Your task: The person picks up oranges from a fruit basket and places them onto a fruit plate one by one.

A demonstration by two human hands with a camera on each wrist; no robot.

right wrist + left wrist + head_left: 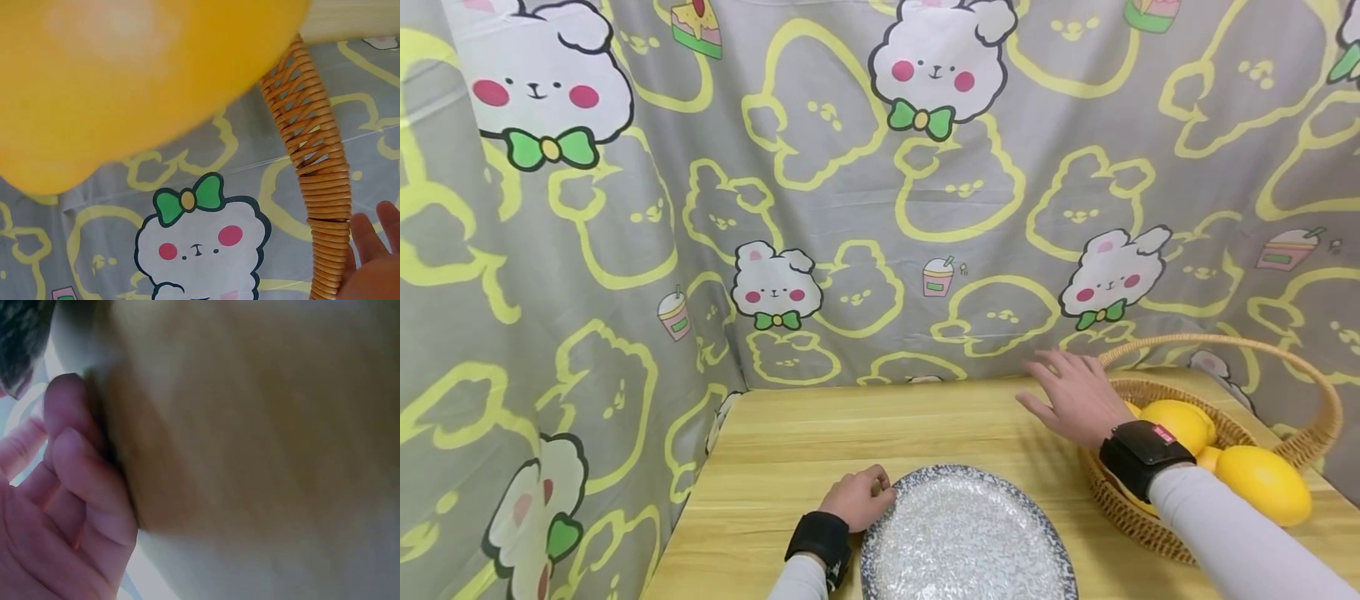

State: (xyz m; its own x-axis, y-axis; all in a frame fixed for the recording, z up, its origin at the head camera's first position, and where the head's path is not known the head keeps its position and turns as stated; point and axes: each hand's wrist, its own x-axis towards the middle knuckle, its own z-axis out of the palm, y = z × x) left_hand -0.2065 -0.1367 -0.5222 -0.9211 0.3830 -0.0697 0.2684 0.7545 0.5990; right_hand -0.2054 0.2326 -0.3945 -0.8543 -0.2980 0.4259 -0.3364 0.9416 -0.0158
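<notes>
The left hand [857, 498] grips the speckled round ceramic plate [966, 542] at nine o'clock; the right hand [1075, 398], fingers spread wide, hovers over the woven wicker basket [1311, 433] of yellow lemons [1262, 483].

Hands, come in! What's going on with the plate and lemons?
Left hand grips plate rim. Right hand open over basket. Lemons untouched.

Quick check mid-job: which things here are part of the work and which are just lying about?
In the work: left hand at the plate rim; right hand over the basket; lemons.
Just there: wooden table; bunny cloth.
</notes>
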